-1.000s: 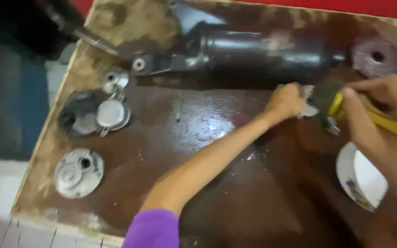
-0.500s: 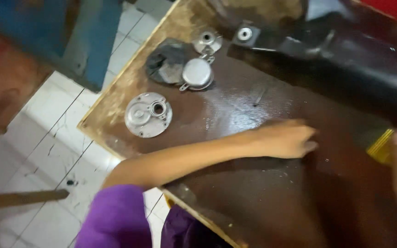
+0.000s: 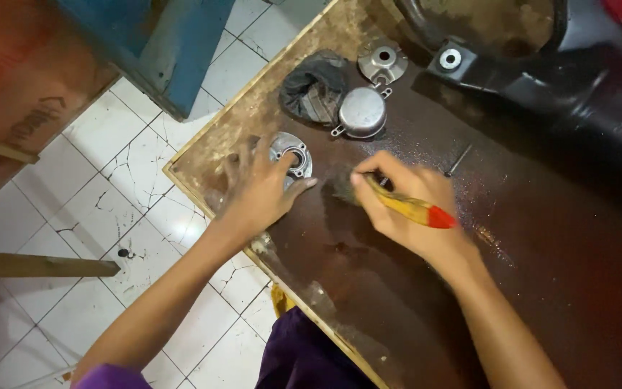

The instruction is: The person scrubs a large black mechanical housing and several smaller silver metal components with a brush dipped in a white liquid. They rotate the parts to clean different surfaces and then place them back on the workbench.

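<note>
A round grey metal cover plate (image 3: 291, 153) is pinned flat under the spread, unclenched left hand (image 3: 260, 189); a yellow-handled, red-tipped brush (image 3: 397, 204) is gripped by the right hand (image 3: 404, 205) on the dark wet wooden table (image 3: 541, 259).

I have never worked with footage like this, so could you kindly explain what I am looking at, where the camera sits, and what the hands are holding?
There is no machine here: a person works with two bare hands, filmed by a camera on their head looking down. The left hand rests on a round grey metal cover near the edge of a dark, wet-looking wooden table. The right hand grips a yellow-handled brush with a red end, its bristles down on the table beside that cover. Farther back lie a dark rag, a domed metal cap, a smaller metal cover and a large black machine part. The floor is white tile.
</note>
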